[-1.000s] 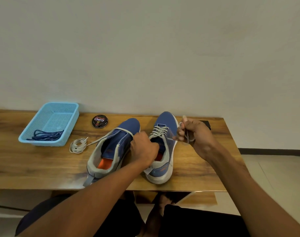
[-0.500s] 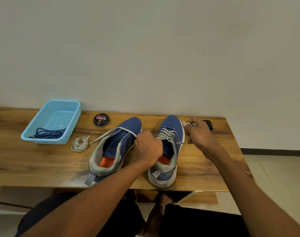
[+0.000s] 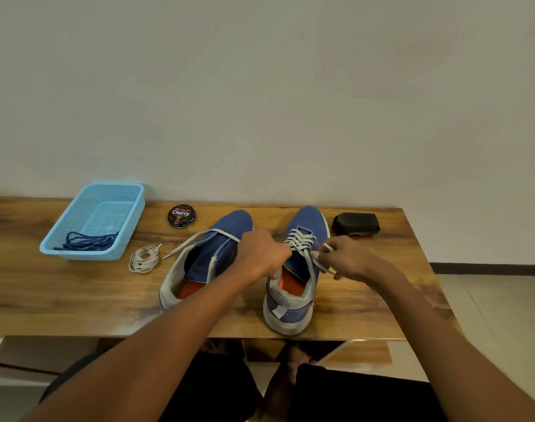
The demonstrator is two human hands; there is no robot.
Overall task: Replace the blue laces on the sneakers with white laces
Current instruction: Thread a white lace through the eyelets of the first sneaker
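On the desk (image 3: pixel 77 293), the basket (image 3: pixel 129 236) sits at the far left corner with loose laces (image 3: pixel 88 241) lying in its near end, and the coiled lace (image 3: pixel 144 259) lies just off its near right corner. The tin (image 3: pixel 181 216) stands by the far edge, right of the basket, and the two sneakers stand side by side mid-desk, toes toward the far edge: the left sneaker (image 3: pixel 212 257) and the right sneaker (image 3: pixel 302 236), whose heel reaches the near edge. The brush (image 3: pixel 355 223) lies near the far right corner, just right of the right sneaker's toe.

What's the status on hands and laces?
Both hands pinching white lace on right sneaker. Left sneaker barely laced. Nothing blocking.
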